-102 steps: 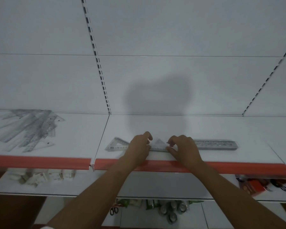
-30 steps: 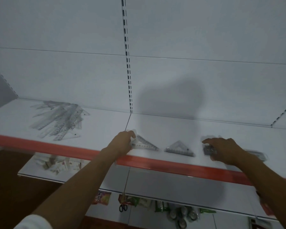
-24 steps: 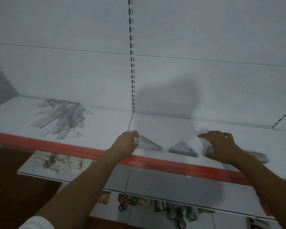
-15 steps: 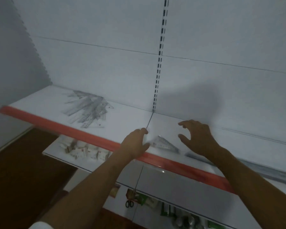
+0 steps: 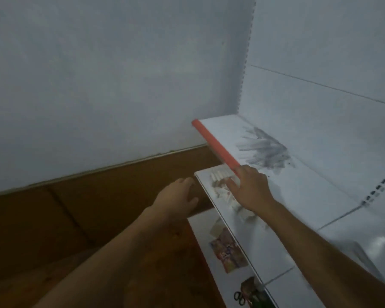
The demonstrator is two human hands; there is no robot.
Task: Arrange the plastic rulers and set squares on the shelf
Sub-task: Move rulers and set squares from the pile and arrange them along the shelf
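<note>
White shelf [image 5: 309, 196], red front edge, blurred clear ruler pile [image 5: 265, 150]; brown floor [image 5: 53, 218]; both hands' fingers loose, empty.

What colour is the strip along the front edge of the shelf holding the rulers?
Orange-red, seen in the head view: the front edge strip of the shelf.

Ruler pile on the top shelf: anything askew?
Yes. The pile of clear rulers lies fanned at mixed angles on the shelf, not squared to its red edge. Motion blur hides detail. Right hand reaches toward it, empty.
</note>
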